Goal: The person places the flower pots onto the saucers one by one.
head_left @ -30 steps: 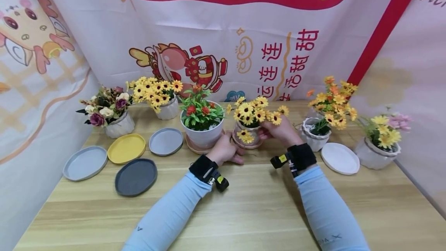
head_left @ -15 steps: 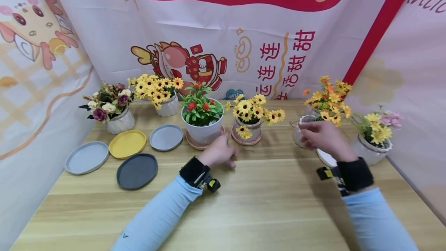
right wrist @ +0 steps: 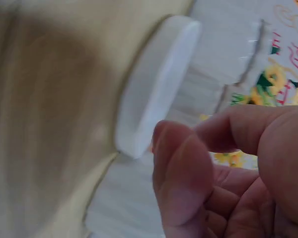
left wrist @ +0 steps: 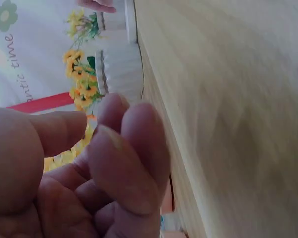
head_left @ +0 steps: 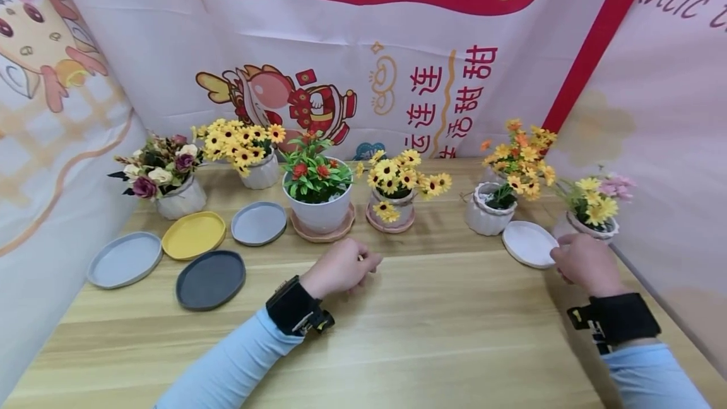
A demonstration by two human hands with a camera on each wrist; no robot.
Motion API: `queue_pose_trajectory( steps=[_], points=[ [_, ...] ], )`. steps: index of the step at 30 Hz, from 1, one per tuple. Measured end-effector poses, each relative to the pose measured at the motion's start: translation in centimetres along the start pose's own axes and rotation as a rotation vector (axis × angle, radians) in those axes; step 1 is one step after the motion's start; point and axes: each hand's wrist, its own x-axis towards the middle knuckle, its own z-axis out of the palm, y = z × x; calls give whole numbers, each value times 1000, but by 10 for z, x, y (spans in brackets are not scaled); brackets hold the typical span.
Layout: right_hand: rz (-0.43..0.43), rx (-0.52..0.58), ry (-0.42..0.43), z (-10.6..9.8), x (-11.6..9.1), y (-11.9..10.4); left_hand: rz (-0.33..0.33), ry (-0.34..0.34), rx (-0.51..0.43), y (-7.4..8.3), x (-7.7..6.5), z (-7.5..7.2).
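Note:
In the head view my right hand (head_left: 587,264) is at the right edge of a round white saucer (head_left: 531,243), in front of a pot of yellow and pink flowers (head_left: 596,207). The right wrist view shows its fingers (right wrist: 186,173) bent and the thumb apart from them, near the saucer (right wrist: 159,84) but not round its rim. My left hand (head_left: 341,267) hangs loosely curled over the table, holding nothing. Behind it stand a white pot of red flowers (head_left: 319,213) on a pink saucer (head_left: 309,232) and a small pot of yellow daisies (head_left: 397,207) on another pink saucer (head_left: 392,226).
At left on the table (head_left: 397,346) lie a light blue saucer (head_left: 125,260), a yellow one (head_left: 193,235), a dark grey one (head_left: 210,279) and a grey one (head_left: 258,223). Behind are rose (head_left: 178,197) and daisy pots (head_left: 261,172). An orange-flowered pot (head_left: 490,210) stands left of the white saucer.
My right hand has left the small daisy pot and moved right, past the orange-flowered pot, to the white saucer. My left hand has drawn back from the pink saucer under the red-flowered pot.

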Motion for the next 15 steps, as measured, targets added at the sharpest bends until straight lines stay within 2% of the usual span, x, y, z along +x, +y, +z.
queue_pose_trajectory(
  steps=[5, 8, 15],
  points=[
    [-30, -72, -8, 11, 7, 11, -8, -1, -36, 3, -1, 10],
    [-8, -68, -22, 16, 9, 11, -17, -8, -55, 4, -1, 17],
    [66, -58, 31, 14, 12, 10, 21, -22, -78, 18, 9, 28]
  ],
)
